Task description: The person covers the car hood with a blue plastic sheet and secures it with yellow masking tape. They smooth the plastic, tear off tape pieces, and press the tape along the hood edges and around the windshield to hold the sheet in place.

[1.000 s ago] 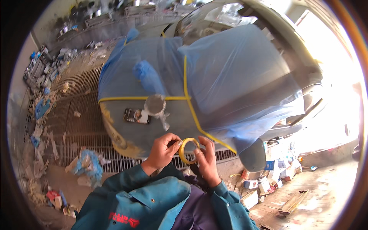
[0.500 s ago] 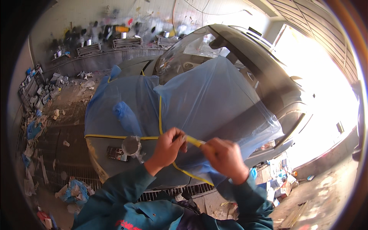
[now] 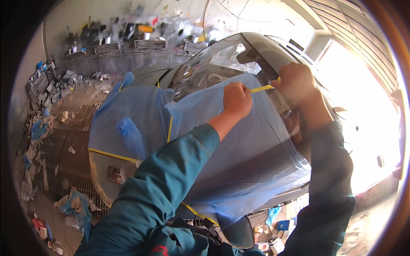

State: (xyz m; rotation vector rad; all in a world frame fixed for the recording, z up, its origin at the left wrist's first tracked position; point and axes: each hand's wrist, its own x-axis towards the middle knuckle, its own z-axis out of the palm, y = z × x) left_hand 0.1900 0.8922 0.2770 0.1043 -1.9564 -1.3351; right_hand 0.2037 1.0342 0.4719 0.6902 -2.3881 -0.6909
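Observation:
A short strip of yellow masking tape [image 3: 261, 89] is stretched between my two hands. My left hand [image 3: 237, 100] is closed and pinches one end of it, over the top edge of the blue plastic film [image 3: 222, 141]. My right hand [image 3: 297, 81], also closed, grips the other end in front of the windshield pillar. Whether a tape roll sits inside that hand is hidden. Thin film covers much of the car's grey body, below the windshield [image 3: 205, 68]. More yellow tape [image 3: 113, 154] edges the film on the left. My left sleeve hides part of the film.
A small dark patterned object [image 3: 113, 174] lies on the bare grey panel at the left. A side mirror [image 3: 239, 234] juts out near my body. Crumpled film and scraps [image 3: 77, 209] litter the grated floor [image 3: 70, 149]. Boxes [image 3: 285, 225] lie at the lower right.
Both hands have moved up and away from me, from the near edge of the film to its top edge by the windshield, with the tape still stretched between them. My left sleeve now covers the round grey object.

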